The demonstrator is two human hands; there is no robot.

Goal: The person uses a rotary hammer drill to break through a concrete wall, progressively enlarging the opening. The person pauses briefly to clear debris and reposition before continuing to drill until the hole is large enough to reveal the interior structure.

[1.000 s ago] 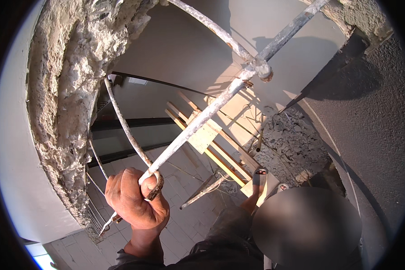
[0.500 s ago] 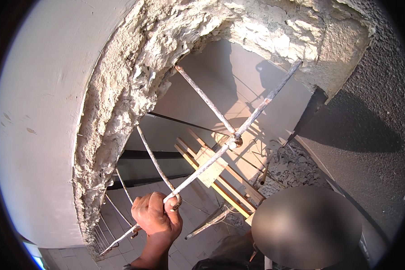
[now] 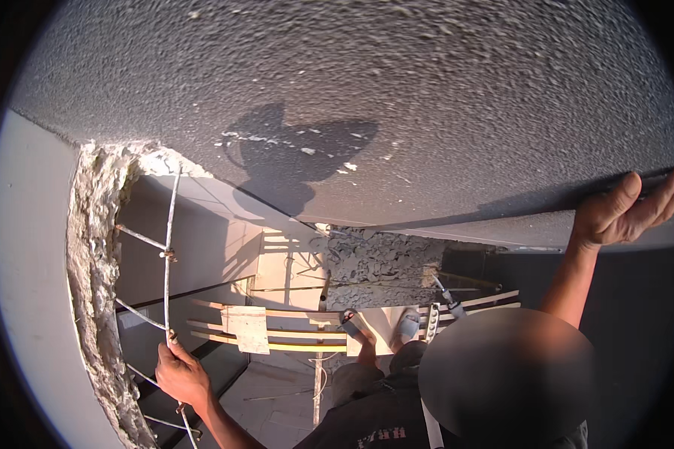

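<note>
My left hand (image 3: 181, 374) is closed around a long pale rebar (image 3: 171, 277) at the lower left. Thin cross rods (image 3: 138, 237) run from this bar into the ragged broken edge (image 3: 97, 284) of a wall opening. At the far right my right hand (image 3: 614, 213) lies against the edge of a dark rough-textured wall (image 3: 457, 127). Its thumb and fingers are spread, with nothing held in them. A blurred oval covers part of the lower right.
My sandalled feet (image 3: 408, 325) stand on boards laid across long wooden slats (image 3: 292, 335). Grey rubble (image 3: 386, 262) lies below, beyond the slats. A tool with a grey body (image 3: 449, 298) is beside the feet. A smooth pale wall (image 3: 34, 277) borders the opening's left side.
The view has swung right, bringing the dark wall, my feet and my right hand into sight. My left hand still grips the rebar.
</note>
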